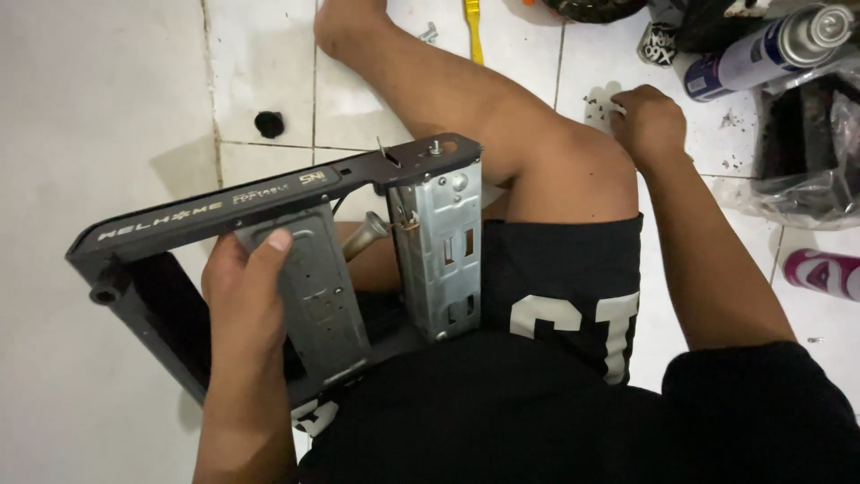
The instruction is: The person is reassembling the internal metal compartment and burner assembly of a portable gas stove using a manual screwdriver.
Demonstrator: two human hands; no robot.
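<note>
Holding the black appliance frame (269,193) upright on the lap, left hand (246,278) wrapped around its grey metal plate (318,287), thumb pressed flat near the plate's top edge, remaining fingers hidden behind. Best kept steady and tilted slightly, so the silver bracket (443,246) beyond the thumb stays reachable. Reaching out over the knee, right hand (647,121) bent at the wrist, fingertips pinched together on small dark screws (598,100) scattered over the white tiled floor (107,108).

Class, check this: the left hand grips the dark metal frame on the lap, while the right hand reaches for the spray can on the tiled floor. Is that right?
Not quite. In the head view the right hand picks at small screws on the floor; the spray can lies apart, untouched. The left hand does grip the frame.
</note>
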